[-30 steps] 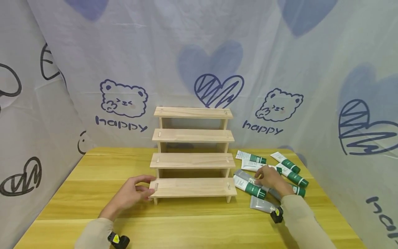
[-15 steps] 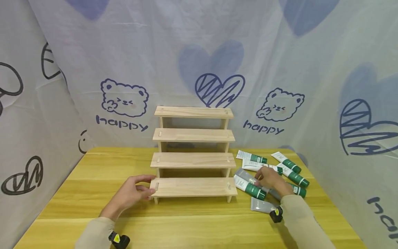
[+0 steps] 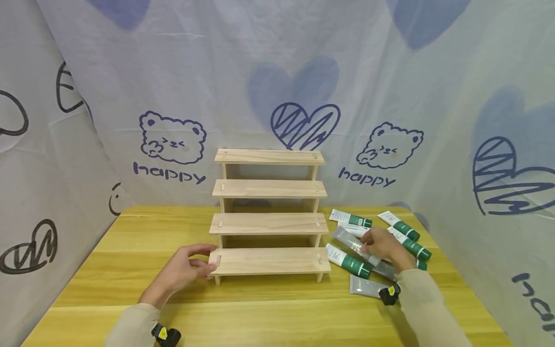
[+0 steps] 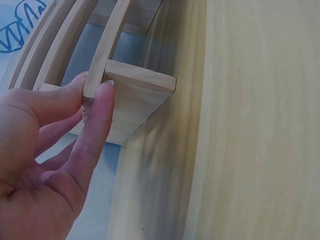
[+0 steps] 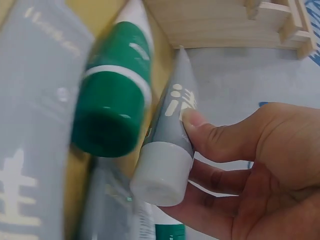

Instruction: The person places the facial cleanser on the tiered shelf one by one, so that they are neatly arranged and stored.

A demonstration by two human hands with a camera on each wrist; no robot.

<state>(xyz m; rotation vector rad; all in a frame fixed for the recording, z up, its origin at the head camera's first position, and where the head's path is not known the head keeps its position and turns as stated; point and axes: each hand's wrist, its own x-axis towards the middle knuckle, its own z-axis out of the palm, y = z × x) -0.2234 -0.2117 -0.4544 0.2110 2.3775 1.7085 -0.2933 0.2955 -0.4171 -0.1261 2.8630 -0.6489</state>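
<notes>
The right hand (image 3: 383,246) has its grip pinched on a grey tube (image 3: 353,246) with a white cap, at four o'clock from the wooden stepped shelf (image 3: 269,217), whose steps are bare. The left hand (image 3: 184,270) pinches its lowest step. Tube lettering is blurred. Green-capped tubes (image 3: 401,226) lie on the surface (image 3: 130,255).

The head camera looks forward and down over the table (image 3: 130,289) from the near edge, taking in the whole wooden rack (image 3: 269,217). The left wrist camera sits very close at the rack's lower left end (image 4: 132,95) (shared with head). The right wrist camera, equally close, faces the tubes (image 5: 112,95), rack (image 5: 225,20) behind.
</notes>
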